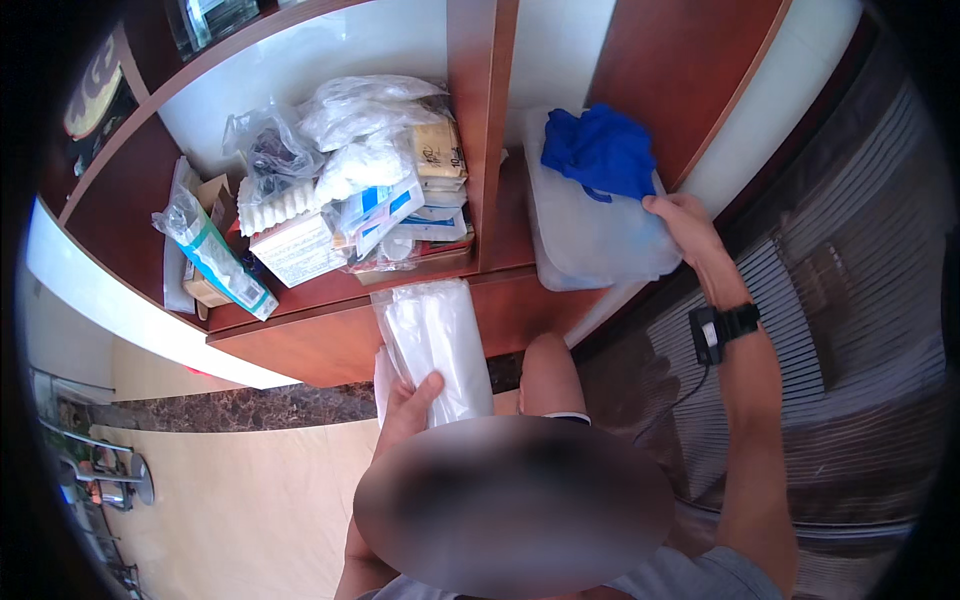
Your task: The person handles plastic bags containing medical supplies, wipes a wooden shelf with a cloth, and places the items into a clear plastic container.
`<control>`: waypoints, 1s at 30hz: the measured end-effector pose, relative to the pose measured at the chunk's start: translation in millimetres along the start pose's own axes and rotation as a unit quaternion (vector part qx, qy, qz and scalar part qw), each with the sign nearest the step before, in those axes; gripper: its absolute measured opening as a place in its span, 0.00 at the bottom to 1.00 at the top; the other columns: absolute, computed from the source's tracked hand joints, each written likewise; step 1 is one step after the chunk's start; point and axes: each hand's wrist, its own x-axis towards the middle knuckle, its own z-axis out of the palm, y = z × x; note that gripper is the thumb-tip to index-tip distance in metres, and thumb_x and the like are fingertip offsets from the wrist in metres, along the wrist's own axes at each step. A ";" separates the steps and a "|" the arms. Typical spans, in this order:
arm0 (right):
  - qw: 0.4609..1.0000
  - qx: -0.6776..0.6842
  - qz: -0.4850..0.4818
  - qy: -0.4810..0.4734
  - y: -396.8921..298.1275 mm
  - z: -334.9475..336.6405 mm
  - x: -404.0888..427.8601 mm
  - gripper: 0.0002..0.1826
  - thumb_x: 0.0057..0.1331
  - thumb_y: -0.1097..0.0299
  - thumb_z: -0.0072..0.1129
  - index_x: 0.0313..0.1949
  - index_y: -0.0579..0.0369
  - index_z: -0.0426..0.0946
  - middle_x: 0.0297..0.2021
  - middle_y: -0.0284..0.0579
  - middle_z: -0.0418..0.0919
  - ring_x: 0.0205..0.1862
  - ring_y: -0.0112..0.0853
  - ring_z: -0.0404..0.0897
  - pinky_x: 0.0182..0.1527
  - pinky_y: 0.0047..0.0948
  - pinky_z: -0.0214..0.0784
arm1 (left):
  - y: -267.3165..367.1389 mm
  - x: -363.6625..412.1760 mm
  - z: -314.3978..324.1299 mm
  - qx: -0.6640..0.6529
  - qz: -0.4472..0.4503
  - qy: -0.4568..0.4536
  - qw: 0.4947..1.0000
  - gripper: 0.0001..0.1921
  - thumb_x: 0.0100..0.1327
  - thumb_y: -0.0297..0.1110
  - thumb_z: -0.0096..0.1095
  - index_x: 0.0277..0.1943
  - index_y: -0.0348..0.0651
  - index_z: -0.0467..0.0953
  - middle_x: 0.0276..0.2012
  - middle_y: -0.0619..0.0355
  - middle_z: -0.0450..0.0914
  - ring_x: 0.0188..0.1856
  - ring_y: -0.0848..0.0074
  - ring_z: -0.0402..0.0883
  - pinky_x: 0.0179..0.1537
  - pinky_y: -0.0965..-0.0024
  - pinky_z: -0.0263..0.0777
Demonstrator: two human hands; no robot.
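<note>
My left hand (414, 401) grips a stack of white items in clear plastic wrap (442, 337), held in front of the cabinet's lower edge. To the right, my right hand (681, 221) is at the side of a translucent plastic bin (577, 251) with its thumb and fingers closed on the rim or on the edge of a blue cloth (600, 150); which one I cannot tell. The cloth lies bunched over the top of the bin. Other contents show only dimly through the bin's wall. A black device is strapped to my right wrist.
Left of an upright wooden divider (480, 135), a shelf holds clear plastic bags (367, 112), a white printed box (298, 249), blue-and-white packets (382, 210) and a teal-edged package (229, 262). A dark striped surface (750, 322) lies at the right. My knee is below the cabinet.
</note>
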 end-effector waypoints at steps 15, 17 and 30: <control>0.993 0.017 0.117 0.012 82.4 29.1 -245.0 0.08 0.58 0.70 0.67 0.34 0.59 0.78 0.27 0.33 0.78 0.28 0.20 0.74 0.31 0.23 0.68 | -36.7 -54.3 13.7 -0.092 -0.209 0.007 0.974 0.22 0.70 0.38 0.57 0.62 0.38 0.69 0.54 0.56 0.79 0.52 0.74 0.80 0.52 0.67 0.76; 0.993 -0.007 0.117 0.009 97.5 48.6 -248.0 0.12 0.57 0.68 0.68 0.37 0.62 0.78 0.29 0.37 0.79 0.31 0.23 0.76 0.34 0.26 0.70 | -33.4 -59.1 -0.3 -0.095 -0.201 -0.001 0.975 0.23 0.70 0.40 0.58 0.63 0.38 0.68 0.53 0.56 0.79 0.52 0.73 0.80 0.53 0.66 0.75; 0.999 -0.030 0.026 -0.019 99.4 97.9 -213.8 0.14 0.59 0.67 0.67 0.40 0.64 0.78 0.31 0.43 0.83 0.32 0.26 0.80 0.37 0.28 0.74 | -26.1 -29.6 -21.8 -0.108 -0.169 -0.018 0.979 0.24 0.72 0.43 0.55 0.63 0.35 0.66 0.53 0.53 0.78 0.52 0.71 0.80 0.53 0.65 0.75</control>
